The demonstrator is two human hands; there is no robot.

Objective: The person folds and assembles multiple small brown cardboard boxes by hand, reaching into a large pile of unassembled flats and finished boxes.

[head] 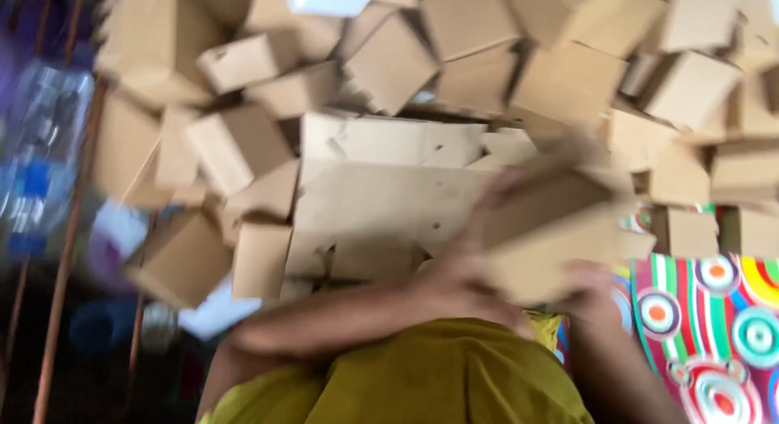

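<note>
Head view shows both hands grasping a plain brown cardboard box (552, 229), blurred by motion, the left hand (454, 274) along its near-left side and the right hand (588, 290) under its lower edge, above a flat cardboard sheet (373, 205). Behind it the heap of boxes (389, 59) looks loose; a careless bump might topple some.

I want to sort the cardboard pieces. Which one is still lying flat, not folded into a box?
The large flat cardboard sheet in the middle, left of both hands. It lies unfolded with cut flaps and slots showing, while the pieces around it are closed little boxes.
</note>
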